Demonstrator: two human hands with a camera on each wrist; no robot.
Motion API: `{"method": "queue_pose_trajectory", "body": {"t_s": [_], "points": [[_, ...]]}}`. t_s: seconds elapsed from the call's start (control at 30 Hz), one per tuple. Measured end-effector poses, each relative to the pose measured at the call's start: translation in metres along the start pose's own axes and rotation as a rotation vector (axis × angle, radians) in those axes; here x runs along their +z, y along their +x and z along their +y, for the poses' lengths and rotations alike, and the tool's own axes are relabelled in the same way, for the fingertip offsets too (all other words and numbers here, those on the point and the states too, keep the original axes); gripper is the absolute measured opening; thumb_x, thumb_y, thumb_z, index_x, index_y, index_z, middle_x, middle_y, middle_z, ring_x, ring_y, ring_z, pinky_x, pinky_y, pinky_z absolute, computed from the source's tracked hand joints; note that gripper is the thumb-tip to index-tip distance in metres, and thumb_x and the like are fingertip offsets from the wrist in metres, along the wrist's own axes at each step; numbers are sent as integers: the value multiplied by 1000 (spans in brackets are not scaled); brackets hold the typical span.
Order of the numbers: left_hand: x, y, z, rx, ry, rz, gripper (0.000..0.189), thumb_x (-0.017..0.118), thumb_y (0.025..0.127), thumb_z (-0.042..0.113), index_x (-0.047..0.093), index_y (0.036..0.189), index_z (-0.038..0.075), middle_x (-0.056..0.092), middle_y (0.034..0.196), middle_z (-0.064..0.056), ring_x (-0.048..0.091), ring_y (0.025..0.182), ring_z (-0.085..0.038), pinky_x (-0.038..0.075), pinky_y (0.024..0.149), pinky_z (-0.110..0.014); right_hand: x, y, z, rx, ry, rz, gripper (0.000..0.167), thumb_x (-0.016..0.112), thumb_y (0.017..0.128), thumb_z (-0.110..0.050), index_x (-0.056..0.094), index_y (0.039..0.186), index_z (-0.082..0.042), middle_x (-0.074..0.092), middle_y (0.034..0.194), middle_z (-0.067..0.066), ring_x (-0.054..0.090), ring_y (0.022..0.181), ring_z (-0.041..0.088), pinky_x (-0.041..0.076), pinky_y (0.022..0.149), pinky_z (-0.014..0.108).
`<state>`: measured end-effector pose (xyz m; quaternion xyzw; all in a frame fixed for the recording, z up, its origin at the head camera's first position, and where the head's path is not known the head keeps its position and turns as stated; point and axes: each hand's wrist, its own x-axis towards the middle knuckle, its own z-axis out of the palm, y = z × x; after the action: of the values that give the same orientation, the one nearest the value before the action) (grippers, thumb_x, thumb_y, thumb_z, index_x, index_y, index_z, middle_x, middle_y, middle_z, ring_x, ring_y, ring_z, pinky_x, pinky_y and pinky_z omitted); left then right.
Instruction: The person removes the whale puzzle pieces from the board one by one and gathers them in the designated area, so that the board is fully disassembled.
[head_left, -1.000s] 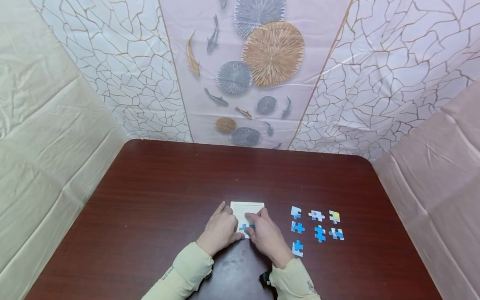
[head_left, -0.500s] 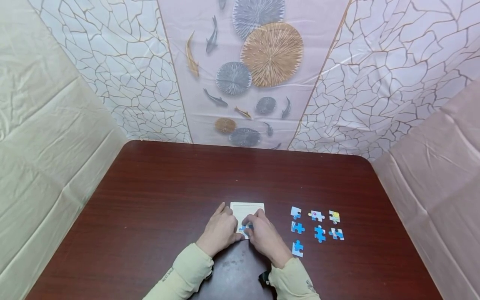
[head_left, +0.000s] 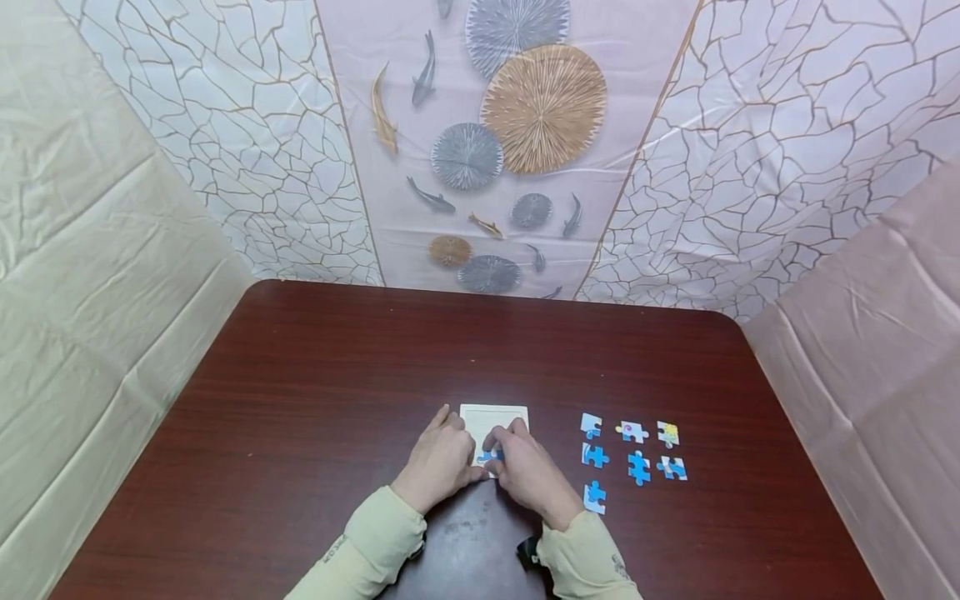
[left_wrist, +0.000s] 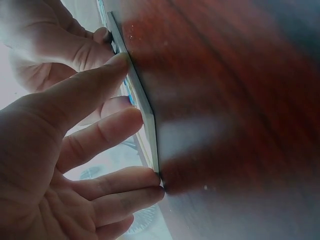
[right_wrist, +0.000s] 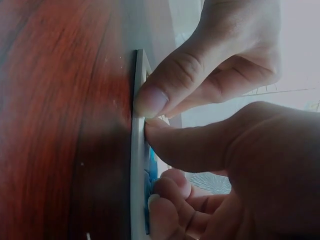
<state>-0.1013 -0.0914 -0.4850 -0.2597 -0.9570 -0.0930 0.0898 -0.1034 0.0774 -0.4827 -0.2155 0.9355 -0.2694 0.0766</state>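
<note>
A small cream puzzle tray (head_left: 492, 413) lies flat on the table, with blue jigsaw pieces (head_left: 489, 456) along its near side. My left hand (head_left: 441, 458) holds the tray at its near left corner. In the left wrist view, the left thumb (left_wrist: 102, 80) lies on the near edge and other fingertips touch the rim. My right hand (head_left: 531, 471) reaches over the tray's right side, its curled fingers and thumb on a blue jigsaw piece (right_wrist: 153, 162). Both thumbs come close together at the near rim in the right wrist view. The right hand partly covers the pieces.
Several loose jigsaw pieces lie right of the tray, among them a blue piece (head_left: 639, 468), a yellow-marked piece (head_left: 668, 433) and a blue-and-white corner piece (head_left: 595, 497). The dark red table (head_left: 345, 358) ends at a patterned cloth backdrop (head_left: 487, 192).
The right index finger has drawn back from further up the tray and curled in toward the blue piece near the thumb. The left hand and loose pieces stay put.
</note>
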Motion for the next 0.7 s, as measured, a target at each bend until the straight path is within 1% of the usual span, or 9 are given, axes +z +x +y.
{"method": "queue_pose_trajectory", "body": {"t_s": [0.13,0.27,0.37,0.53,0.7], "points": [[1,0,0,-2,-7,8,44,81,72,48,56,48,21,43,62,6,55,81,-18,37,111,-43,-2,1,0,-23,-10,-26,22,65,84,1,61,103,-8,48,93,7,51,73,14,51,69,30],[2,0,0,3,-10,25,44,81,71,49,56,48,20,43,62,5,55,80,-18,37,110,-43,-4,1,-1,-10,-15,-55,23,65,84,1,60,104,-9,48,94,6,51,75,15,50,73,31],[2,-1,0,5,-9,33,42,82,69,47,57,49,20,44,63,5,56,81,-19,37,110,-43,-5,2,-1,-4,-16,-60,23,66,84,0,60,104,-9,47,94,6,50,76,15,50,73,31],[3,-1,0,3,-4,35,42,82,69,48,57,48,21,45,63,5,56,81,-19,37,110,-43,-4,3,-2,-10,-6,-48,22,67,83,0,59,101,-9,46,91,5,49,73,15,49,70,30],[2,0,0,1,-4,40,45,81,71,50,55,48,20,44,62,5,56,81,-19,37,110,-43,-4,3,-3,-1,-4,-58,23,65,82,4,57,99,-9,43,88,3,45,70,15,47,67,29]]}}
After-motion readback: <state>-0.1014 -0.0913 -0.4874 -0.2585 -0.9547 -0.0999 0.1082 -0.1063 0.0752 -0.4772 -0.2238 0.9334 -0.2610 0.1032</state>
